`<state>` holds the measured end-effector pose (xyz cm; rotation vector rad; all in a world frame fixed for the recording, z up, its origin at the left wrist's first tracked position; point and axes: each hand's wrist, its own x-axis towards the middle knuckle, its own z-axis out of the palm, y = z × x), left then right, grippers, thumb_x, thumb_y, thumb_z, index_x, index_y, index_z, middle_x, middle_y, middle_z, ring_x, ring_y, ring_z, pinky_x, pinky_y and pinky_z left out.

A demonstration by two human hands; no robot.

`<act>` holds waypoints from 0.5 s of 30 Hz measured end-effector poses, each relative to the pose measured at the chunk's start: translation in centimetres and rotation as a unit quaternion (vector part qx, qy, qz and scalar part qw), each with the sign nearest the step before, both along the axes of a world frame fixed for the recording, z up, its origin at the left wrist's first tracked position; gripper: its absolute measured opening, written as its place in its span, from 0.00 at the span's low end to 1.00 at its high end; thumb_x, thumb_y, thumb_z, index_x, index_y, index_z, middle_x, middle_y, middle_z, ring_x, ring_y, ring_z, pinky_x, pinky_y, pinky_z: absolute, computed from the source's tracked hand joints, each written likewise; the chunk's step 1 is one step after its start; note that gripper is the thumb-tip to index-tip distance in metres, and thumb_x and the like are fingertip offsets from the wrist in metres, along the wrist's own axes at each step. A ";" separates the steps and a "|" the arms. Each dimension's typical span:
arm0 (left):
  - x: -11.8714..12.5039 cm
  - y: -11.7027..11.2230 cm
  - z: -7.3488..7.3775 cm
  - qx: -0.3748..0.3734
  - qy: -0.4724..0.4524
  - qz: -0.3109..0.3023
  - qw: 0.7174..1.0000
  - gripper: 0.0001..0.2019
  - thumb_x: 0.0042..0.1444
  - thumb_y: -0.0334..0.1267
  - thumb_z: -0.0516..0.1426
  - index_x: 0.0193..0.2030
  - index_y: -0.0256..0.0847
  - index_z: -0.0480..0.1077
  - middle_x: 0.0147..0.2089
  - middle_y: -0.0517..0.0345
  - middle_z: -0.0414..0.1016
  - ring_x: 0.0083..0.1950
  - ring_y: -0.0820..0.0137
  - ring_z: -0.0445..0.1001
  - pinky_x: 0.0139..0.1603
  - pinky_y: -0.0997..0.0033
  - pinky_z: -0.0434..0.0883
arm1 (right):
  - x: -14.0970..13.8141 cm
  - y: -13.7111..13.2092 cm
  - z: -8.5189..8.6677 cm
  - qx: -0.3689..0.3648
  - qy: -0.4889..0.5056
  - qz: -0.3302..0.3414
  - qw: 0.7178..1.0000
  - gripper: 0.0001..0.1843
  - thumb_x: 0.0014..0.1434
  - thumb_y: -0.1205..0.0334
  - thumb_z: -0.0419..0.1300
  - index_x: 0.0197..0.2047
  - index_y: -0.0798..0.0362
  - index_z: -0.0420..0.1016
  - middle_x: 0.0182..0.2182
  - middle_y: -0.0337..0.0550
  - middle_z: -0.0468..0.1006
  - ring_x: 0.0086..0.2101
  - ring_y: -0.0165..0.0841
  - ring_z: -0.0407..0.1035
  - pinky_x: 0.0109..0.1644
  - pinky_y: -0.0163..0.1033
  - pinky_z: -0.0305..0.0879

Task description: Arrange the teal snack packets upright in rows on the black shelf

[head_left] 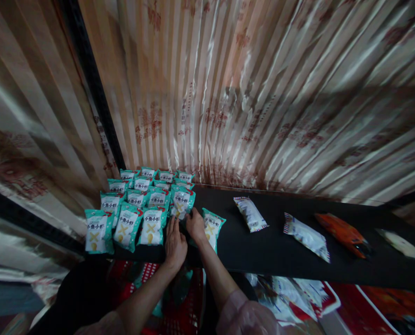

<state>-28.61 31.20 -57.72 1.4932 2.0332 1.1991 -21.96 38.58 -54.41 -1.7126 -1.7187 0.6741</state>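
Just past the left hand (pixel 176 245) and right hand (pixel 196 225), one teal snack bag (pixel 182 197) points lengthwise away, can't tell if either's gripping.

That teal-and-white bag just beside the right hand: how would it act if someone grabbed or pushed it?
The bag is probably light for its size, since it looks like a puffed snack packet. Its thin-looking, flexible sides would likely dent when squeezed. Looking smooth, it might slide if nudged.
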 end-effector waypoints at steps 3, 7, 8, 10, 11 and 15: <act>0.0 0.2 -0.1 -0.001 0.002 0.002 1.000 0.27 0.49 0.23 0.46 0.59 0.33 0.61 0.65 0.45 0.59 0.67 0.64 0.54 0.67 0.58 0.55 | -0.1 0.1 -0.2 -0.005 0.000 -0.010 1.000 0.09 0.54 0.67 0.53 0.38 0.54 0.71 0.28 0.45 0.77 0.31 0.35 0.71 0.33 0.34 0.59; 0.0 0.2 -0.2 0.003 0.000 -0.001 1.000 0.29 0.48 0.23 0.46 0.60 0.35 0.61 0.65 0.47 0.59 0.67 0.65 0.54 0.67 0.58 0.55 | -0.3 0.1 -0.3 -0.013 -0.011 -0.016 1.000 0.14 0.53 0.66 0.54 0.44 0.55 0.70 0.31 0.47 0.78 0.34 0.36 0.72 0.36 0.35 0.61; 0.0 0.2 -0.2 0.005 0.001 -0.001 1.000 0.30 0.47 0.22 0.46 0.60 0.36 0.60 0.65 0.48 0.59 0.67 0.65 0.54 0.67 0.58 0.55 | -0.4 0.0 -0.3 -0.014 -0.019 -0.018 1.000 0.16 0.53 0.66 0.54 0.46 0.56 0.69 0.33 0.48 0.78 0.36 0.37 0.72 0.37 0.36 0.62; 0.0 0.1 -0.2 0.007 0.004 -0.002 1.000 0.30 0.47 0.22 0.46 0.60 0.36 0.60 0.65 0.48 0.59 0.67 0.65 0.54 0.67 0.58 0.55 | -0.6 -0.1 -0.2 -0.012 -0.038 -0.024 0.999 0.20 0.54 0.65 0.53 0.51 0.58 0.66 0.39 0.53 0.78 0.40 0.39 0.72 0.41 0.38 0.63; 0.0 0.1 -0.3 0.009 0.005 -0.004 1.000 0.30 0.47 0.22 0.46 0.60 0.36 0.60 0.65 0.48 0.59 0.67 0.65 0.54 0.67 0.58 0.56 | -0.7 -0.2 -0.2 -0.009 -0.047 -0.028 0.998 0.22 0.54 0.65 0.52 0.53 0.59 0.65 0.42 0.56 0.76 0.42 0.41 0.71 0.43 0.39 0.63; -0.2 0.1 -0.3 0.008 0.007 -0.011 1.000 0.30 0.47 0.21 0.45 0.60 0.36 0.60 0.65 0.48 0.59 0.67 0.66 0.54 0.67 0.59 0.55 | -1.0 -0.4 -0.1 0.008 -0.064 -0.035 0.997 0.28 0.54 0.66 0.50 0.58 0.63 0.60 0.47 0.61 0.72 0.49 0.44 0.67 0.49 0.43 0.62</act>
